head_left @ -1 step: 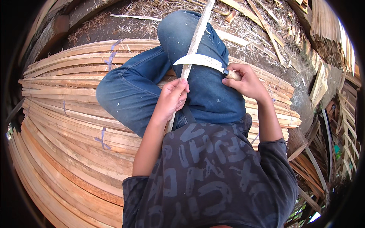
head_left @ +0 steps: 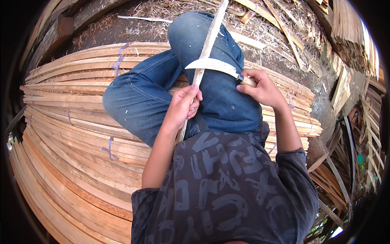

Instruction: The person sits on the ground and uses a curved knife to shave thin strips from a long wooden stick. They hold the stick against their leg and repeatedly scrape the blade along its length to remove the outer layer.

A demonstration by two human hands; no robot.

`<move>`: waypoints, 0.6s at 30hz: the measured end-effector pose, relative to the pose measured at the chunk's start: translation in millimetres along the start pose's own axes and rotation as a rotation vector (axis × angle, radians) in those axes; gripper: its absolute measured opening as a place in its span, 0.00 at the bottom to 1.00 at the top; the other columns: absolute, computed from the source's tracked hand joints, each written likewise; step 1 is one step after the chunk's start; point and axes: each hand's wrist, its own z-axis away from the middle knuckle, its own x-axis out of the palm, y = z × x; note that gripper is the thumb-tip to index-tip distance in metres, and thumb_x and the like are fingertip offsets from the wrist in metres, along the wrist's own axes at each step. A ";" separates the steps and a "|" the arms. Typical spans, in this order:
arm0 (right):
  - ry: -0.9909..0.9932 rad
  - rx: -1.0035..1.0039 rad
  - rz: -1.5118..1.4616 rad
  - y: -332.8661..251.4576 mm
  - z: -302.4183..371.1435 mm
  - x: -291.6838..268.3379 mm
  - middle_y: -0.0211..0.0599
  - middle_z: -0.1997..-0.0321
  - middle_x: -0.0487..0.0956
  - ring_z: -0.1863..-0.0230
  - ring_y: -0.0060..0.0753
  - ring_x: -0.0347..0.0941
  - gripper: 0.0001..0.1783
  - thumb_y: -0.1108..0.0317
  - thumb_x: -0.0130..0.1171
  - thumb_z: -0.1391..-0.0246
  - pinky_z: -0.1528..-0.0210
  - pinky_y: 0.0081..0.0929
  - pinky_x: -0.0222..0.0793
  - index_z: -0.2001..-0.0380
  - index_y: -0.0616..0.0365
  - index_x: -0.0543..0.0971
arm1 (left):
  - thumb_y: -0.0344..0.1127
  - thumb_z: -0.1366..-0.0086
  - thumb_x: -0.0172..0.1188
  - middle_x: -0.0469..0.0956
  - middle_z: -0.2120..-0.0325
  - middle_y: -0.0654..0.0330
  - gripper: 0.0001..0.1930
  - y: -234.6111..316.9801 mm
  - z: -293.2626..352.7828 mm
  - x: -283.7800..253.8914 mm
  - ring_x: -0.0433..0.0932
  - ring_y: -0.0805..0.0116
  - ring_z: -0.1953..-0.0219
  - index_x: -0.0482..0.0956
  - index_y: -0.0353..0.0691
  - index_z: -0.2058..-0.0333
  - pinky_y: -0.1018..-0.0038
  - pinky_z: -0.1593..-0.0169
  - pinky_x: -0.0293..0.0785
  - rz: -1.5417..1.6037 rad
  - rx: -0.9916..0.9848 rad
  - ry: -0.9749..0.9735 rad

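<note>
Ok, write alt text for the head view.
The left hand grips a pale wooden strip while the right hand holds a curved knife across it, above blue-jeaned legs. Wooden slats, some purple-tied, lie underneath and to the left.

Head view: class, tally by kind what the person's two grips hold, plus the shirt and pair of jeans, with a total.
Curved knife, right grip: 1
Pale stick, left grip: 1
Shirt: 1
Pair of jeans: 1
Total: 4
</note>
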 end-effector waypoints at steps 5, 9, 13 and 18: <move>-0.079 0.029 0.049 2.2 6.4 -5.7 0.22 0.75 0.70 0.75 0.14 0.60 0.13 0.64 0.61 0.49 0.73 0.17 0.58 0.66 0.63 0.77 | 0.47 0.28 0.42 0.59 0.89 0.71 0.20 -1.1 0.3 -8.3 0.56 0.84 0.89 0.69 0.39 0.73 0.85 0.86 0.53 0.068 -0.036 -0.071; -0.115 0.107 0.055 -6.3 15.5 -19.8 0.22 0.77 0.68 0.78 0.14 0.59 0.14 0.60 0.53 0.41 0.76 0.16 0.57 0.63 0.61 0.77 | 0.47 0.28 0.43 0.65 0.85 0.67 0.19 -1.1 3.2 -17.1 0.64 0.80 0.84 0.72 0.36 0.67 0.82 0.79 0.64 -0.058 -0.030 -0.139; -0.060 0.130 -0.008 -11.5 18.0 -16.4 0.23 0.78 0.67 0.81 0.14 0.60 0.16 0.59 0.44 0.36 0.79 0.15 0.56 0.56 0.59 0.75 | 0.47 0.32 0.50 0.72 0.76 0.63 0.20 -6.3 23.2 -29.9 0.72 0.76 0.71 0.71 0.34 0.55 0.78 0.61 0.70 -0.260 0.050 -0.169; 0.038 0.139 -0.070 -18.4 16.9 3.1 0.26 0.80 0.66 0.80 0.17 0.61 0.14 0.63 0.44 0.38 0.77 0.20 0.59 0.56 0.60 0.73 | 0.38 0.44 0.66 0.76 0.62 0.58 0.28 -5.2 78.1 -40.4 0.73 0.72 0.59 0.67 0.34 0.47 0.73 0.53 0.67 -0.599 0.157 -0.034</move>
